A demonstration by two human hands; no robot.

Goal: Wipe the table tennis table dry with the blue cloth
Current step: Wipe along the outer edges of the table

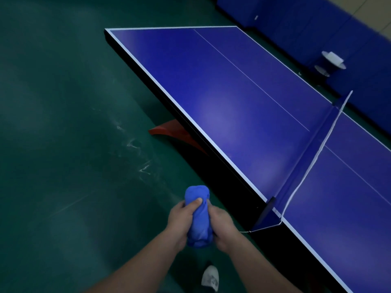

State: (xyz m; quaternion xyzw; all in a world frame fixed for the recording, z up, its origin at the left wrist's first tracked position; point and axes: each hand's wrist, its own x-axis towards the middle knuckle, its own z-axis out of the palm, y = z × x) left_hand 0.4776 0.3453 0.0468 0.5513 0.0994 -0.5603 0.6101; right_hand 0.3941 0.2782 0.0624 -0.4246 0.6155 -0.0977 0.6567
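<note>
The blue cloth [197, 216] is bunched into a thick roll, held upright over the green floor just left of the table's near edge. My left hand [181, 220] grips its left side with the thumb across the front. My right hand [223, 227] grips its right side. The blue table tennis table [222, 85] stretches from the upper middle to the lower right, with white edge lines and a thin centre line. Its net [313, 157] crosses the top at the right, clamped by a black post [268, 210] close to my right hand.
Green floor [63, 144] with white scuff marks lies to the left. A red table leg [171, 132] shows under the table. Blue padded barriers [317, 24] line the far side, with white containers [332, 60] in front. My white shoe [210, 278] is below my hands.
</note>
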